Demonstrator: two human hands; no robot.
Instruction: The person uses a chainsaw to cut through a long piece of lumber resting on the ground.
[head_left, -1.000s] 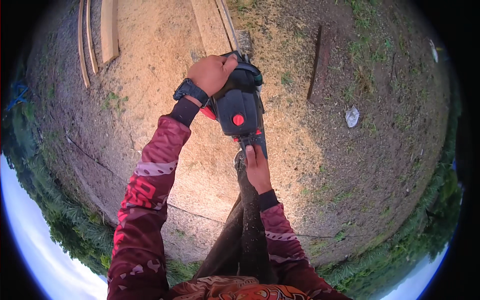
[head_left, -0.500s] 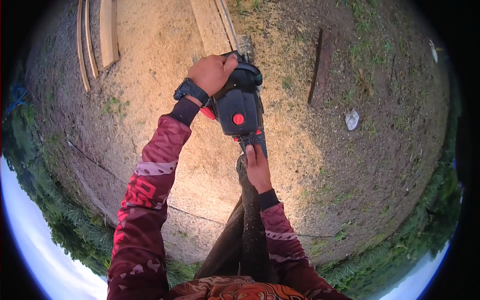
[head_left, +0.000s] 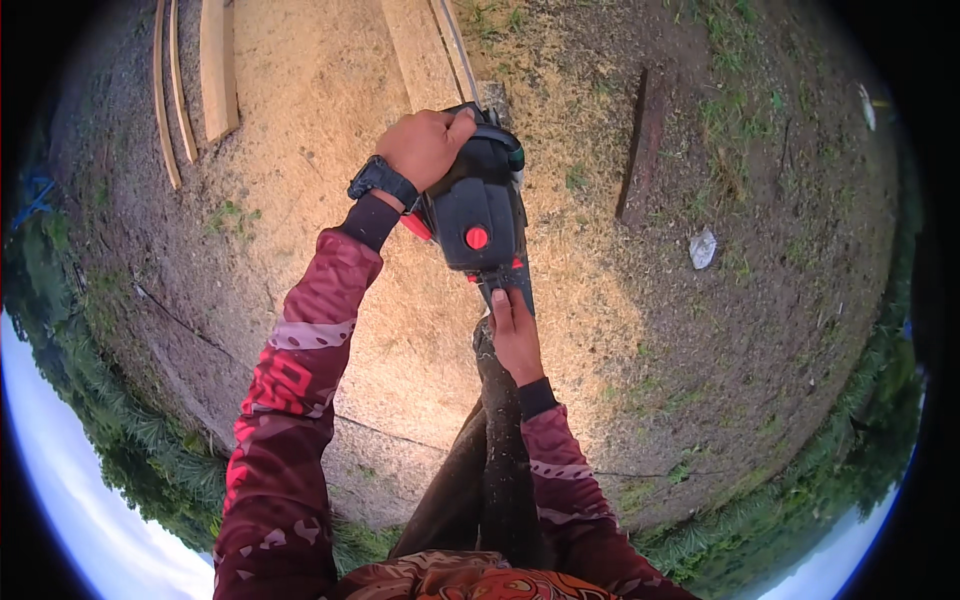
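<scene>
We've got our left hand [head_left: 425, 150] clamped, fingers and all, on the chainsaw [head_left: 480, 205] by its front handle [head_left: 511, 148], our right hand [head_left: 517, 342] gripping the rear, likely for steadiness! It's at the pale plank's [head_left: 412, 45] near end, bar [head_left: 458, 45] aimed away from us.

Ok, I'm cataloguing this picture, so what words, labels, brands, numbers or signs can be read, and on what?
Maroon patterned left sleeve: bold red lettering, which I won't copy out.
Black-and-red plastic chainsaw: nothing legible.
Black wristwatch: any markings too small to read.
Orange-patterned shirt: no readable words.
</scene>
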